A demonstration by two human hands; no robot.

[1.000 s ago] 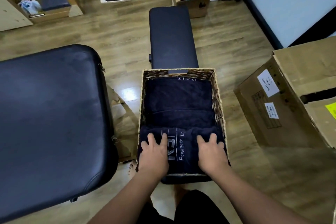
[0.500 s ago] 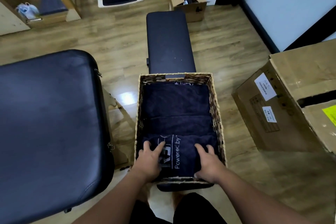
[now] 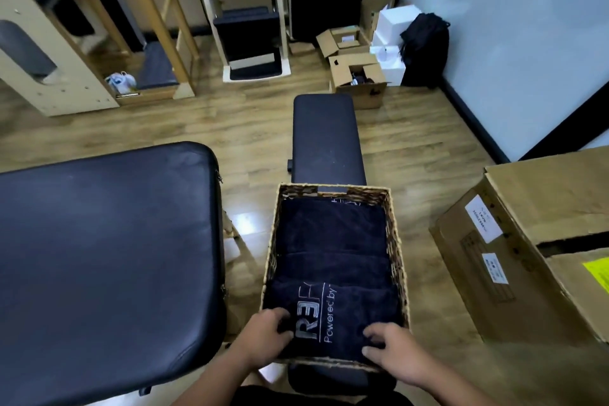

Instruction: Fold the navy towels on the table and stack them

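Observation:
A wicker basket (image 3: 397, 242) stands on a narrow black bench (image 3: 324, 135) and holds three folded navy towels in a row. The nearest towel (image 3: 357, 313) carries white lettering; two plain ones lie behind it, the middle one (image 3: 336, 265) and the far one (image 3: 333, 224). At the towel's near left edge, my left hand (image 3: 263, 334) curls its fingers onto the cloth. My right hand (image 3: 393, 351) pinches the towel's near right edge between thumb and fingers.
A large black padded table (image 3: 105, 257) fills the left, close beside the basket. A big cardboard box (image 3: 527, 241) sits on the floor at the right. Smaller open boxes (image 3: 357, 76) and wooden frames stand at the back on the wooden floor.
Both hands have slid back from lying flat on the lettered towel to its near edge, fingers now curled. The view has tilted up, showing more of the room.

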